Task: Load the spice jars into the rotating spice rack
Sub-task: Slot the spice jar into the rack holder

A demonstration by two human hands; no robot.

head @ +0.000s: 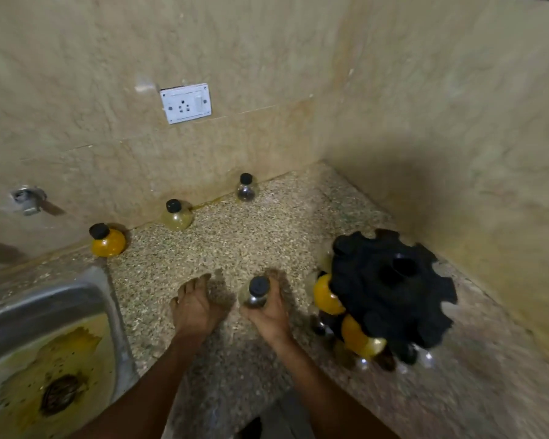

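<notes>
— Presently, item one: a small clear round-bellied glass jar with a black screw cap (256,293), gripped in our right hand (268,312); fingers curl round its belly, cap upward, above the speckled granite counter (235,242); we judge that grip is meant to keep it upright on its way to the rack.

— And our left hand (197,307)?

— Holding nothing; fingers straight and relaxed, just beside the jar; whether it touches the counter we cannot tell; likely kept free to steady or turn the rack.

— Item two?

— A black plastic rotating spice rack with a notched top (390,286), near the right hand, in the corner; yellow-filled jars (327,297) already hang along its near side, some blurred.

— Unloaded stock?

— Three black-capped jars along the back wall, well apart: one filled orange-yellow (107,241), one pale yellow (176,217), one clear with dark contents (246,189); we judge them lined up awaiting collection.

— Other fixtures?

— A stained steel sink (86,293) at left; a white wall socket (186,103).
</notes>
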